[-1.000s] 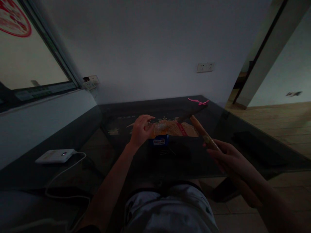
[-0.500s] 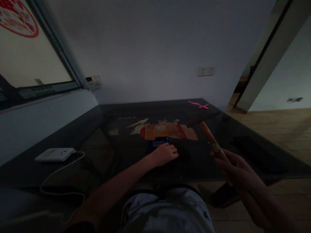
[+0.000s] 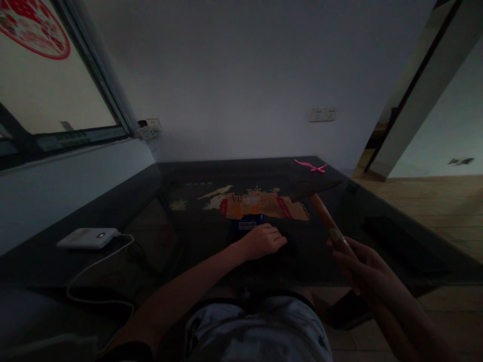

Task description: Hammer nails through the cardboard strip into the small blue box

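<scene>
My right hand [image 3: 364, 264] grips the wooden handle of a hammer [image 3: 327, 213], whose long dark head points up and away above the right part of the table. My left hand [image 3: 266, 240] rests palm down on the dark tabletop, its fingers curled together; anything under them is hidden. Just beyond its knuckles lies a small dark blue packet [image 3: 247, 222] with a pale label. Behind that packet, an orange and red torn-edged wrapper or print [image 3: 260, 205] spreads across the table, partly overlapped in view by the hammer head.
A white power bank [image 3: 88, 238] with a white cable lies at the left of the table [image 3: 226, 171]. Near the far right corner is a pink ribbon [image 3: 317, 168]. A dark flat object [image 3: 405, 245] lies by the right edge. A wall stands behind the table.
My left hand has slid slightly to the right along the table, a little away from the blue packet. My right hand still holds the hammer in nearly the same pose.
</scene>
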`<state>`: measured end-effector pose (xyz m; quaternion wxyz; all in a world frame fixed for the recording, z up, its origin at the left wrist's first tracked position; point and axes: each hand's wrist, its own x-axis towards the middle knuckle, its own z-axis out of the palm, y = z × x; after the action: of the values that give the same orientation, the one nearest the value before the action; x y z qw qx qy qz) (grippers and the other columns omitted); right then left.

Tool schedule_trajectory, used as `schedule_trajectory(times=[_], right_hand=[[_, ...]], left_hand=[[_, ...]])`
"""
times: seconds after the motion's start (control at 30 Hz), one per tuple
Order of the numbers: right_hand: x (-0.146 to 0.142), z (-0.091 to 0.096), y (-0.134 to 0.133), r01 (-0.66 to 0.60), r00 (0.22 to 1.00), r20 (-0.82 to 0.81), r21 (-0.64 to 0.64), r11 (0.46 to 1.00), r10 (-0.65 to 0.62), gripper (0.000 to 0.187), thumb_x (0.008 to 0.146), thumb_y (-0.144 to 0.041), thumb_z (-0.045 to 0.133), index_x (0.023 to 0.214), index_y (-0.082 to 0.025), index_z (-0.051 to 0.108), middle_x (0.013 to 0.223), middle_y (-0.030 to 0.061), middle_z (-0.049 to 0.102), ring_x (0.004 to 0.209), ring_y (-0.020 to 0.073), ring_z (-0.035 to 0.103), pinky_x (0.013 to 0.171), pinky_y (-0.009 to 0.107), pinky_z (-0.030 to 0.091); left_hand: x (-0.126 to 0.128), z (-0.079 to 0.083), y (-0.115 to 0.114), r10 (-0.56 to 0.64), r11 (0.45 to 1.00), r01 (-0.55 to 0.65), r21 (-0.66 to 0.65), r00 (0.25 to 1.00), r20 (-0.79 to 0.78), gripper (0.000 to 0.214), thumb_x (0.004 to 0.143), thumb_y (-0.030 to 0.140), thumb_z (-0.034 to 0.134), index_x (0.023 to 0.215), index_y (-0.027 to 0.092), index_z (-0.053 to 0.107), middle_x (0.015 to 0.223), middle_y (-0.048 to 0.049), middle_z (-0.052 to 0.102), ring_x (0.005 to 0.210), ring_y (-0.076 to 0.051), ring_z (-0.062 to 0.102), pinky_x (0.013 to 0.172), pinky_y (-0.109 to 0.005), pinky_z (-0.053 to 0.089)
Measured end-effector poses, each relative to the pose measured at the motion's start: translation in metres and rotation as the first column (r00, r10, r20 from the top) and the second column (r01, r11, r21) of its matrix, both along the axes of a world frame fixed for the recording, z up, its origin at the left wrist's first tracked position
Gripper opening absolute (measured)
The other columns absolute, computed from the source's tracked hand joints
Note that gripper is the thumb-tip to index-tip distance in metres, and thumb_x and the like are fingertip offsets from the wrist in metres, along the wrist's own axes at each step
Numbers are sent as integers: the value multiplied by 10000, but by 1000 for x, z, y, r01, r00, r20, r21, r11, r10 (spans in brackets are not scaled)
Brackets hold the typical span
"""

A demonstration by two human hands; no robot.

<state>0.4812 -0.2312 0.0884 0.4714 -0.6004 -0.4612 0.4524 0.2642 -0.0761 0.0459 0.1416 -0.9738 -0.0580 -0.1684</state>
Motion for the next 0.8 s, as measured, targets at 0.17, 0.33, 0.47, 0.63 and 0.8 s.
schedule_trajectory(times=[0.17, 0.33, 0.47, 0.63, 0.8], right_hand=[[-1, -2, 2, 11, 1000, -7, -4, 1000, -11, 493, 691, -503, 668, 1027, -168, 534, 519, -78, 414, 360, 50, 358, 299, 162, 321], [-3, -2, 2, 2, 1000, -25, -5, 1000, -2, 507, 696, -505, 663, 1053, -170, 530, 502, -89, 389, 357, 52, 356, 302, 162, 323], [-4, -1, 2, -2, 1000, -24, -5, 1000, 2, 496, 695, -498, 665, 1039, -166, 532, 498, -89, 396, 360, 50, 361, 310, 157, 328], [-9, -1, 4, 8, 1000, -12, -16, 1000, -9, 503, 680, -504, 663, 1032, -164, 542, 453, -98, 375, 326, 54, 345, 295, 163, 315], [-15, 2, 5, -15, 1000, -2, 4, 1000, 15, 469, 714, -492, 646, 1038, -167, 546, 505, -82, 403, 363, 55, 361, 317, 162, 322]], left_hand=[[-5, 11, -6, 16, 996, -9, -94, 997, 69, 208, 901, 172, 429, 1038, 155, 585, 974, -67, 668, 937, -154, 578, 773, -287, 410], [-21, 24, -18, 94, 975, -64, -215, 987, 133, 203, 876, 158, 473, 1029, 176, 605, 991, -50, 682, 938, -142, 604, 829, -297, 422], [-41, 38, -22, 159, 942, -51, -333, 938, 308, 179, 867, 150, 494, 984, 186, 624, 945, -14, 701, 890, -116, 627, 889, -294, 429], [-63, 68, -7, 268, 900, -23, -436, 817, 511, 184, 842, 197, 551, 1001, 198, 643, 983, -30, 693, 976, -152, 614, 948, -335, 443], [-71, 85, 38, 449, 840, -66, -538, 641, 623, 149, 778, 225, 625, 904, 177, 689, 1172, -88, 613, 1043, -189, 587, 908, -353, 475]])
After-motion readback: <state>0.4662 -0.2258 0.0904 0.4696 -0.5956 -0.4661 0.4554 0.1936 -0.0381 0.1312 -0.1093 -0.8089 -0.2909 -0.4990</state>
